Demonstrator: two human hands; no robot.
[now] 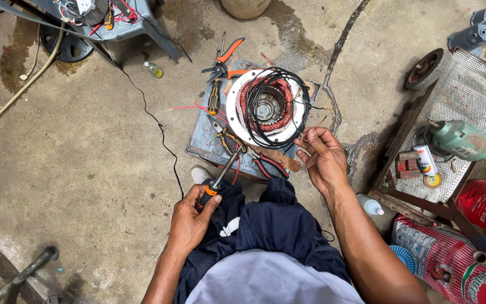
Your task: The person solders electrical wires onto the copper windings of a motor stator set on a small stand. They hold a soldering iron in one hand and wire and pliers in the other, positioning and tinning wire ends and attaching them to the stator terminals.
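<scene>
While gripping the black-and-orange handle of a soldering iron (216,186), left hand (191,220) clenched around it, tip slanted up toward the bench (198,143). Right hand (323,156) half curled beside the bench's right edge, fingers pinching a thin wire; cannot tell how firmly. On the bench, a white-rimmed motor stator (266,107) with copper windings, draped in black wire loops. Just left of it, orange-handled pliers (223,59) and a screwdriver (214,97).
</scene>
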